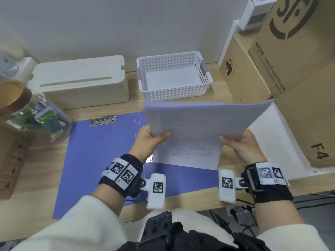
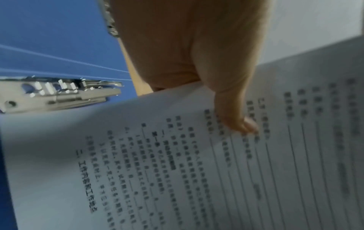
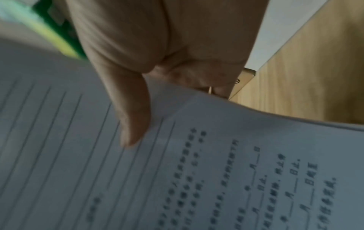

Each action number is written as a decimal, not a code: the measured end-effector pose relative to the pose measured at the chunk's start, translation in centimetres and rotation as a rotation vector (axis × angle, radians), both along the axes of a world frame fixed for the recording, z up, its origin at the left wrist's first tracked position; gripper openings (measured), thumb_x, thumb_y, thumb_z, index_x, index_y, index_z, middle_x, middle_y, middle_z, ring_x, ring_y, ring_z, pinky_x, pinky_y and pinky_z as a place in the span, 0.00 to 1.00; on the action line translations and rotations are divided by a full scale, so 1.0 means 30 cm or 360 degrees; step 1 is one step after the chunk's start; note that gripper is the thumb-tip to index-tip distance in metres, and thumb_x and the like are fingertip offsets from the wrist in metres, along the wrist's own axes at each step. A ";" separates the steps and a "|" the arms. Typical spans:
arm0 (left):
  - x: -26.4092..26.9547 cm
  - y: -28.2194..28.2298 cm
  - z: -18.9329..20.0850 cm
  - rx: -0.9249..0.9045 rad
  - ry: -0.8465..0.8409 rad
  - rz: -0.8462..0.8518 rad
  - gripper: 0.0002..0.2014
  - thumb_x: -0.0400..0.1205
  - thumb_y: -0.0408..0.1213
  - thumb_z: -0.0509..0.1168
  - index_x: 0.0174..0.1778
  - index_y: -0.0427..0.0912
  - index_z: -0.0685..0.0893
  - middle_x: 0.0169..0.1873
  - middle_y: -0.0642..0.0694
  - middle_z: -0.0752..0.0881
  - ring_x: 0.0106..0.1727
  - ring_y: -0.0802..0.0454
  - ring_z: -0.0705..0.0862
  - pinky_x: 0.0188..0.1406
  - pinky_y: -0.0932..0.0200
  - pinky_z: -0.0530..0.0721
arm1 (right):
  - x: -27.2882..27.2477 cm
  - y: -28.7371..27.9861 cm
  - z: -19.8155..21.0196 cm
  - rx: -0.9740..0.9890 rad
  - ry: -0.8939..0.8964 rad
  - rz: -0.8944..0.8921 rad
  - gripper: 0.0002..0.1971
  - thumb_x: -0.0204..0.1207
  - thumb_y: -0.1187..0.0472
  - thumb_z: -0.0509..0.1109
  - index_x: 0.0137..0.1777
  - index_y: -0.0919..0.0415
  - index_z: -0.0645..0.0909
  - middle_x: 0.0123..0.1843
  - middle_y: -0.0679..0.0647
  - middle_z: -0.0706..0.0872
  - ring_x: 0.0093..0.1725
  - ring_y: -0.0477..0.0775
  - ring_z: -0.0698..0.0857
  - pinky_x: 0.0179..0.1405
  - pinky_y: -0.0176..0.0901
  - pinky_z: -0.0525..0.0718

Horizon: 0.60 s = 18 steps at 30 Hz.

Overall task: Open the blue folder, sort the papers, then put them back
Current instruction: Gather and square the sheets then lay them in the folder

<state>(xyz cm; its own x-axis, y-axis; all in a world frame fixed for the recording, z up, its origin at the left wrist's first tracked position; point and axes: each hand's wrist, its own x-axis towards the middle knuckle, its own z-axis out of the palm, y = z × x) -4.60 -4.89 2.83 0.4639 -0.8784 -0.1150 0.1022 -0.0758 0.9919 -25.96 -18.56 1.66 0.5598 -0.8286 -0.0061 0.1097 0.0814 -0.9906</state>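
The blue folder (image 1: 101,151) lies open on the wooden desk, its metal clip (image 1: 102,120) at the top of the left leaf. A second metal clip (image 2: 53,93) shows in the left wrist view. A stack of printed papers (image 1: 203,120) is held up above the folder's right leaf. My left hand (image 1: 150,140) grips the stack's near left edge, thumb (image 2: 234,115) on top. My right hand (image 1: 239,144) grips the near right edge, thumb (image 3: 133,121) on the printed face. Another printed sheet (image 1: 186,153) lies on the folder below.
A white perforated basket (image 1: 174,75) and a cream box (image 1: 81,80) stand at the back by the wall. A glass jar with a brown lid (image 1: 30,113) stands at the left. Cardboard boxes (image 1: 290,69) crowd the right side.
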 end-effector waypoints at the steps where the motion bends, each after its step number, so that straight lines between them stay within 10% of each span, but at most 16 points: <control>1: -0.009 -0.005 0.003 0.0005 -0.0017 0.0006 0.13 0.75 0.23 0.67 0.44 0.48 0.83 0.33 0.67 0.90 0.40 0.70 0.88 0.42 0.73 0.83 | 0.008 -0.004 -0.009 -0.0034 0.0046 -0.0056 0.14 0.62 0.67 0.80 0.35 0.44 0.91 0.36 0.37 0.92 0.40 0.34 0.88 0.43 0.28 0.85; 3: -0.008 -0.019 0.017 -0.0018 -0.0029 0.0073 0.13 0.75 0.23 0.67 0.43 0.47 0.84 0.33 0.66 0.90 0.39 0.69 0.88 0.41 0.72 0.83 | 0.013 -0.017 0.000 -0.0041 0.0077 -0.0170 0.23 0.67 0.77 0.72 0.34 0.43 0.91 0.34 0.35 0.91 0.39 0.33 0.88 0.44 0.26 0.84; 8: -0.009 -0.008 0.020 -0.0010 0.0041 0.0109 0.12 0.79 0.23 0.62 0.49 0.45 0.81 0.37 0.62 0.92 0.42 0.70 0.87 0.44 0.70 0.83 | 0.015 0.002 0.015 -0.0051 0.0111 -0.0164 0.11 0.66 0.68 0.72 0.34 0.51 0.90 0.33 0.32 0.90 0.39 0.30 0.87 0.43 0.23 0.82; 11: -0.051 -0.008 0.011 0.0008 0.0010 0.0108 0.11 0.82 0.24 0.58 0.56 0.42 0.79 0.41 0.43 0.92 0.34 0.75 0.84 0.36 0.60 0.82 | 0.046 0.019 0.011 -0.0042 0.0200 -0.0147 0.22 0.75 0.76 0.66 0.32 0.49 0.90 0.30 0.32 0.89 0.36 0.29 0.87 0.40 0.22 0.82; 18: -0.045 -0.020 -0.006 -0.0019 0.0098 0.0110 0.12 0.82 0.24 0.58 0.56 0.43 0.78 0.51 0.52 0.84 0.44 0.73 0.86 0.48 0.72 0.81 | 0.073 0.034 0.006 0.0054 0.0203 -0.0240 0.17 0.74 0.70 0.68 0.32 0.51 0.90 0.30 0.32 0.89 0.35 0.29 0.87 0.37 0.25 0.83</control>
